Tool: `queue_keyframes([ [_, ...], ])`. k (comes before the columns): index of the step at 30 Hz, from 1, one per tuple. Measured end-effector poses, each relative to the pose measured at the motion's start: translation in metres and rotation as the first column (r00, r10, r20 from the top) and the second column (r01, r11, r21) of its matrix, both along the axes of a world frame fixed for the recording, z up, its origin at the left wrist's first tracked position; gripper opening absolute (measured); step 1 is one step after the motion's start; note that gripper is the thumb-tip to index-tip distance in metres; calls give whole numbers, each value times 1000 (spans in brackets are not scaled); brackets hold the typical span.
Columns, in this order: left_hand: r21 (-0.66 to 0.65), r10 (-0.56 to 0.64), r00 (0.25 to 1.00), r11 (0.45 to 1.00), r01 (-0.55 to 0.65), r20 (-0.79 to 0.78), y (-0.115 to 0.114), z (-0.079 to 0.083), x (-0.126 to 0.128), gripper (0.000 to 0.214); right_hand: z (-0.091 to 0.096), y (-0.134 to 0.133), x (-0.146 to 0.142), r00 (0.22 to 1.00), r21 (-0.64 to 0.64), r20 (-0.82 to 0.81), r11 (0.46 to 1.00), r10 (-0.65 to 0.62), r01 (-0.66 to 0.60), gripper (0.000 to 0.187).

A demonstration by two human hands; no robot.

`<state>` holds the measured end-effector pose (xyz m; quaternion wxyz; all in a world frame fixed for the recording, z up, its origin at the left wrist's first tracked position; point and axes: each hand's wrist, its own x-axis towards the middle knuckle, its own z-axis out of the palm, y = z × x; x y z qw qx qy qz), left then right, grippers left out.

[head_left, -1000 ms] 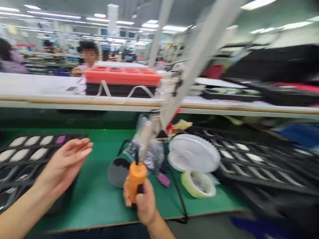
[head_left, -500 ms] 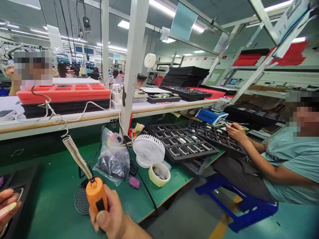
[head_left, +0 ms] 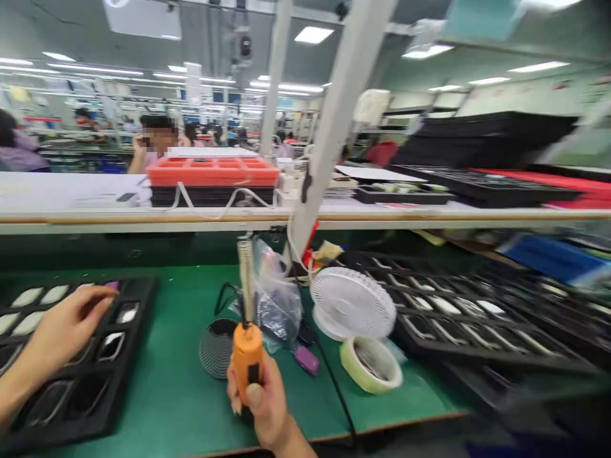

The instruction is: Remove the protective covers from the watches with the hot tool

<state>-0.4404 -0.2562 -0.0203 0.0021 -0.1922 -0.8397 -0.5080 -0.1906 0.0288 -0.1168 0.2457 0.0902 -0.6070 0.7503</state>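
Observation:
My right hand [head_left: 267,394] is closed around an orange electric screwdriver [head_left: 248,356], held upright over the green bench. A coiled cord runs up from its top end. At the left, my left hand [head_left: 67,327] hovers over a black foam tray [head_left: 136,343] of casings, fingers bent, thumb and forefinger apart. Its fingertips are by a small purple piece [head_left: 112,286] at the tray's far edge; whether they touch is unclear. Pale casings [head_left: 28,297] lie in the far slots. Dark, shiny-rimmed casings [head_left: 111,346] fill nearer ones, partly hidden by my hand.
Behind the screwdriver are a round black mesh holder [head_left: 217,356] and a plastic bag [head_left: 279,305]. A white fan [head_left: 353,302], a tape roll [head_left: 370,366] and a purple block [head_left: 306,360] sit rightward. Another casing tray [head_left: 429,356] is farther right. A post [head_left: 329,127] rises behind.
The view has swung left, bringing the left tray into sight and the co-worker at right out of it. My left hand, earlier at a shiny-rimmed casing, is now by the purple piece.

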Motion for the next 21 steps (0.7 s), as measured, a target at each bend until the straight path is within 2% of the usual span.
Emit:
queue_keyframes([
  [1, -125, 79, 996, 988, -85, -52, -6, 3, -8, 12, -2, 1, 0, 1000, -18, 0, 1000, 17, -17, 54],
  [3, -367, 168, 980, 909, -197, -109, -20, 2, -20, 19, -4, 2, 1, 999, -42, 9, 998, 45, -45, 56],
  [5, -538, 201, 972, 810, -235, -122, -33, -3, -28, 30, -4, 3, 3, 998, -60, 38, 997, 51, -48, 58],
  [7, -650, 194, 973, 725, -228, -124, -42, -10, -32, 35, -4, 4, 6, 996, -77, 79, 997, 36, -30, 61],
  [11, -776, 169, 979, 600, -196, -117, -51, -15, -38, 38, -2, 6, 7, 990, -100, 140, 995, 21, -7, 62],
  [17, -860, 206, 965, 450, -242, -163, -67, -3, -56, 42, -1, 5, 6, 988, -126, 153, 992, -10, 30, 63],
  [21, -902, 188, 972, 381, -204, -141, -74, -1, -71, 41, 3, 2, 5, 990, -117, 142, 993, -16, 33, 61],
])
